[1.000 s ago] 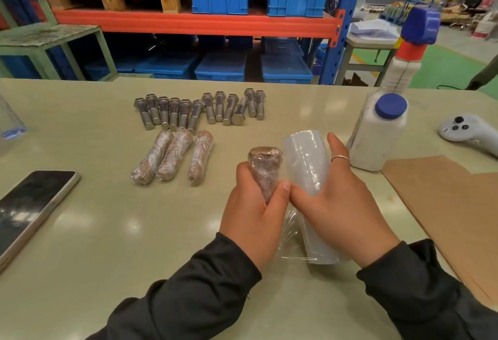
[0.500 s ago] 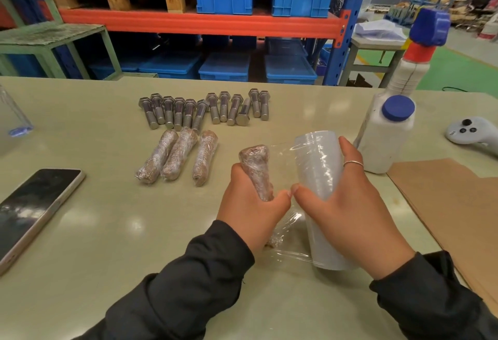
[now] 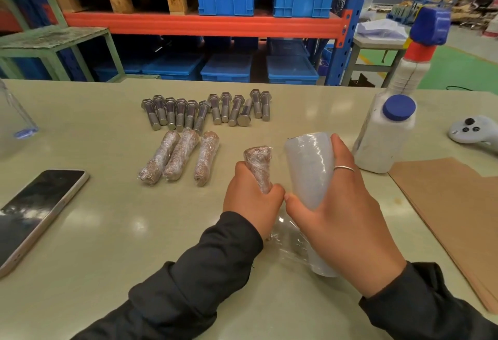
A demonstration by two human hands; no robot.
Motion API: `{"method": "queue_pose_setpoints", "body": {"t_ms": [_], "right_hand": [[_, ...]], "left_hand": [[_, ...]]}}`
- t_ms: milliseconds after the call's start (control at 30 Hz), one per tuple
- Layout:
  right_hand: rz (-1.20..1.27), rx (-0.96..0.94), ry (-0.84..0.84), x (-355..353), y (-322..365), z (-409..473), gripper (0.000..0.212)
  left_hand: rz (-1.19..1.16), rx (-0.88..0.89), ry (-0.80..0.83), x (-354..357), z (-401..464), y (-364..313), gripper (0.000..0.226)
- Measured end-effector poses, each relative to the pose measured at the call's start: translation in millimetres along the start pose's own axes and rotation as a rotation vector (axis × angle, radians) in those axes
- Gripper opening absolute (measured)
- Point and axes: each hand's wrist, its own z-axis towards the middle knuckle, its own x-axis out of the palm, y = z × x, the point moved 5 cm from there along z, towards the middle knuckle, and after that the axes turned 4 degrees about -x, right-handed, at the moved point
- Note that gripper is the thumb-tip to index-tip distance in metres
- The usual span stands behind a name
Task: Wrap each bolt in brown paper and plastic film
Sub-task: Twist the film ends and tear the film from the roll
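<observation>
Nearest us, bare table (image 3: 107, 245) lies left of our left sleeve, open room out to a phone (image 3: 37, 213) lying flat, well left of the hands. Our left hand (image 3: 250, 202) grips the lower half of a wrapped bolt (image 3: 259, 166), fingers curled round it; its long axis runs up and away from us, leaning slightly left, the thicker head end on top. Our right hand (image 3: 342, 218) holds the film roll (image 3: 310, 170), thumb on its near-left side, fingers round the far-right side; the roll's long axis also runs near to far, far end raised. Loose clear film (image 3: 285, 237) hangs between the two hands, beneath them. The thumbs nearly touch. Right of the right hand, brown paper sheets (image 3: 452, 210) lie flat, reaching the near-right table edge. Just beyond the right hand stands a white bottle (image 3: 382, 135) with a blue cap. Beyond-left of the left hand lie three wrapped bolts (image 3: 180, 156), side by side, long axes near to far. Farther on, a row of bare bolts (image 3: 204, 109), mostly heads away from us, one reversed. The far table edge lies beyond them, with open surface between.
</observation>
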Motion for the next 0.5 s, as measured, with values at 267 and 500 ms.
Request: {"method": "queue_pose_setpoints", "body": {"t_ms": [267,500], "right_hand": [[-0.028,-0.009,0.009,0.0,1.5,-1.9,0.095],[0.029,-0.005,0.007,-0.1,-6.8,1.3,0.094]], "left_hand": [[0.009,-0.023,-0.014,-3.1,4.0,-1.7,0.018],[-0.021,-0.016,0.001,-5.3,4.4,-2.4,0.016]]}}
